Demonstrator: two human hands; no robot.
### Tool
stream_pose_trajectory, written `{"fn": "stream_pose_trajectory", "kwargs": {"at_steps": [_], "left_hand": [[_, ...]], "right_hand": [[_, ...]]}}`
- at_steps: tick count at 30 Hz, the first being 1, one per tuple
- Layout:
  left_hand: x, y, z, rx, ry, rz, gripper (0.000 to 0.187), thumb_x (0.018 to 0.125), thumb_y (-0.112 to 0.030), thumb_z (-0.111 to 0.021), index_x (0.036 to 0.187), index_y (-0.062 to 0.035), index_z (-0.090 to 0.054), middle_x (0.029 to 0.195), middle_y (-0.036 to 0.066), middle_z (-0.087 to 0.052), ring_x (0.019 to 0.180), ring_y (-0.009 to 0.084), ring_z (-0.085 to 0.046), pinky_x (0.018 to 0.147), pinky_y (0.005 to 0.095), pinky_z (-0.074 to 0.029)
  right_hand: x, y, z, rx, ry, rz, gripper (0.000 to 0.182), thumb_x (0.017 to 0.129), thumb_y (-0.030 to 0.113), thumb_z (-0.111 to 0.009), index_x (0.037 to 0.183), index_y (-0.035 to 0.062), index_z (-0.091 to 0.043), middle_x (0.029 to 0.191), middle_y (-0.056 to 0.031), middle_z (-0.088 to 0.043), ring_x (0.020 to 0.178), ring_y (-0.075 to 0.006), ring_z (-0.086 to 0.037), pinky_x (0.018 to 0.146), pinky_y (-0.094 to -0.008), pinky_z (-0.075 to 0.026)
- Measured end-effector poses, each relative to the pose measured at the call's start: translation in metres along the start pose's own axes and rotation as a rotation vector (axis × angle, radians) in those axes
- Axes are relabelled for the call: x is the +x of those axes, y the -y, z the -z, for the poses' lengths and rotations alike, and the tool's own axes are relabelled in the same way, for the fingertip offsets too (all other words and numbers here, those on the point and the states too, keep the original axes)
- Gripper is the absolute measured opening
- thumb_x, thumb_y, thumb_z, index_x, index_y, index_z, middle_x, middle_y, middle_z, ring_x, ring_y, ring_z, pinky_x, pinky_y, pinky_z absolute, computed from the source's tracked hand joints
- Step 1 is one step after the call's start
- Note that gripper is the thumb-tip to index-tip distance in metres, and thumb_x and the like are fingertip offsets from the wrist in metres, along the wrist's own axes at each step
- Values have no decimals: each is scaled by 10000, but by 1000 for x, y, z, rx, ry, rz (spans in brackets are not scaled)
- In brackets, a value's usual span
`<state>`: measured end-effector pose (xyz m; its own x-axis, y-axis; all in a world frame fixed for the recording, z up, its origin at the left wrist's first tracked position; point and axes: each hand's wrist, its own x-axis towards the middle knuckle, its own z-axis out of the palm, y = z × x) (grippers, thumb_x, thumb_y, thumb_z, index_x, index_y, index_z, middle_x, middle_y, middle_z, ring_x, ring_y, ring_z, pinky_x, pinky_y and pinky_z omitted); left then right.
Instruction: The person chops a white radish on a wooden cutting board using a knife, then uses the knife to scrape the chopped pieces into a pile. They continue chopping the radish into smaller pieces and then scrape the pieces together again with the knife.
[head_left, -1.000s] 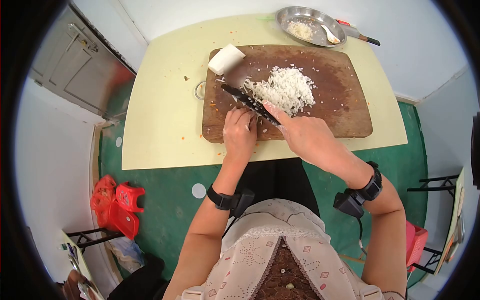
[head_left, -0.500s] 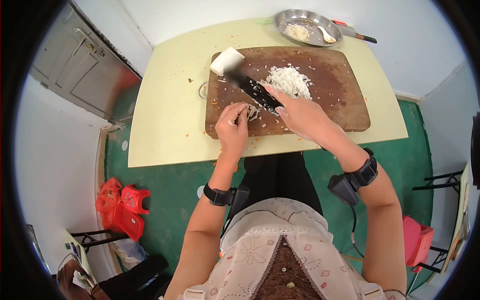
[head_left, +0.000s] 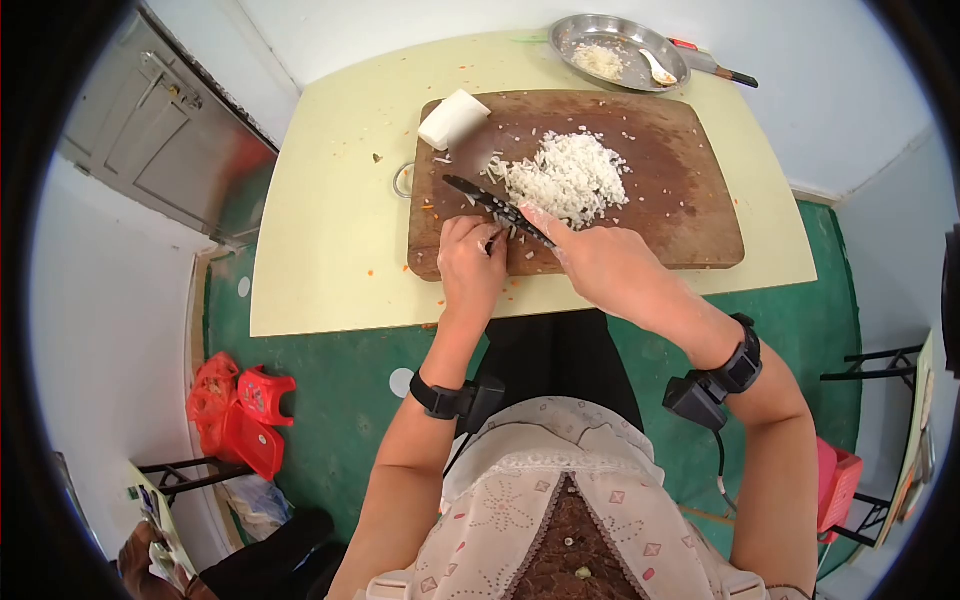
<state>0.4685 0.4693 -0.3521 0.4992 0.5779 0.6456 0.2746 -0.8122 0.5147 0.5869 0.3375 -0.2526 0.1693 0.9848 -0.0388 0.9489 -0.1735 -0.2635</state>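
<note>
My right hand [head_left: 612, 262] is wrapped round the handle end of a kitchen knife [head_left: 492, 205] with a dark, speckled blade, its index finger lying along the blade. The blade slants up and left over the wooden cutting board [head_left: 690, 220]. Close below it, my left hand [head_left: 473, 265] has its fingers curled on the board around white vegetable strips, mostly hidden by fingers and blade. A pile of chopped white vegetable [head_left: 570, 178] lies just beyond the knife. At the board's far left corner rests a white vegetable chunk [head_left: 454, 119], perhaps radish.
A metal pan [head_left: 565, 42] with pale chopped bits and a white spoon [head_left: 657, 68] stands at the table's back right. Another knife [head_left: 735, 76] lies beside it. Orange crumbs dot the yellow table [head_left: 330, 230]. Red stools [head_left: 262, 395] stand on the floor at left.
The knife has come down and left, its blade now seen nearly edge-on beside my left fingers. My left hand has shifted slightly right and down. More of the chopped pile is uncovered.
</note>
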Motion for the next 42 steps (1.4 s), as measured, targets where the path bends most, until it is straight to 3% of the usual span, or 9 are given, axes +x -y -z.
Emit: {"fn": "stream_pose_trajectory", "kwargs": {"at_steps": [2, 5, 11, 14, 20, 29, 36, 39, 42], "left_hand": [[1, -2, 0, 14, 2, -4, 96, 675, 28, -668, 768, 5, -657, 830, 119, -627, 815, 296, -575, 709, 371, -478], [1, 0, -5, -14, -14, -39, 103, 672, 39, -656, 769, 4, -649, 826, 117, -623, 816, 303, -569, 728, 381, -474], [5, 1, -10, 25, -57, -26, 99, 675, 41, -655, 766, 4, -648, 830, 115, -628, 813, 301, -571, 735, 376, -471], [3, -2, -14, 63, -103, -25, 107, 674, 41, -661, 774, 4, -655, 832, 113, -630, 822, 297, -569, 730, 370, -471], [2, -3, -12, 87, -88, -44, 117, 682, 40, -655, 794, 6, -667, 842, 114, -628, 830, 293, -561, 734, 376, -471], [8, 1, -9, 66, -16, -87, 130, 735, 21, -623, 855, 17, -673, 880, 136, -631, 847, 307, -563, 762, 377, -466], [20, 14, 8, -148, -60, 99, 152, 777, -25, -637, 915, -14, -699, 938, 138, -651, 880, 293, -585, 780, 356, -471], [17, 17, 22, 105, 21, -5, 136, 765, -33, -648, 885, -29, -713, 937, 123, -654, 884, 283, -588, 782, 356, -471], [8, 10, 18, 131, 50, -11, 107, 743, -40, -668, 839, -31, -713, 865, 105, -638, 837, 273, -574, 760, 364, -464]], "right_hand": [[7, 2, -2, 48, 15, -7, 624, 816, 23, -452, 1416, 134, -319, 662, -168, -614, 638, -339, -620, 591, -447, -485], [16, -2, -13, 15, -37, -14, 574, 897, 117, -452, 1433, 204, -266, 664, -173, -592, 591, -346, -588, 550, -450, -463], [8, -3, 4, 107, -60, -96, 567, 907, 148, -473, 1432, 215, -267, 648, -171, -586, 599, -355, -584, 573, -455, -466], [0, 1, 5, 8, -30, -63, 546, 879, 92, -444, 1409, 151, -327, 649, -175, -603, 624, -335, -614, 583, -446, -486], [3, 4, 0, -12, 26, -32, 609, 826, 19, -433, 1416, 112, -311, 656, -173, -605, 623, -333, -618, 585, -443, -490], [22, -5, 0, 164, -59, -150, 545, 896, 129, -441, 1418, 194, -299, 734, -188, -624, 664, -365, -607, 643, -469, -467], [2, -20, 4, 243, -145, -165, 486, 899, 194, -484, 1368, 141, -371, 752, -190, -627, 702, -366, -605, 671, -467, -467], [-9, -17, 2, 173, -178, -89, 435, 892, 185, -501, 1314, 107, -433, 754, -193, -630, 716, -367, -613, 685, -463, -476], [-14, -4, 8, 173, -84, -111, 396, 890, 188, -513, 1271, 85, -473, 763, -196, -634, 735, -368, -620, 691, -460, -483]]}}
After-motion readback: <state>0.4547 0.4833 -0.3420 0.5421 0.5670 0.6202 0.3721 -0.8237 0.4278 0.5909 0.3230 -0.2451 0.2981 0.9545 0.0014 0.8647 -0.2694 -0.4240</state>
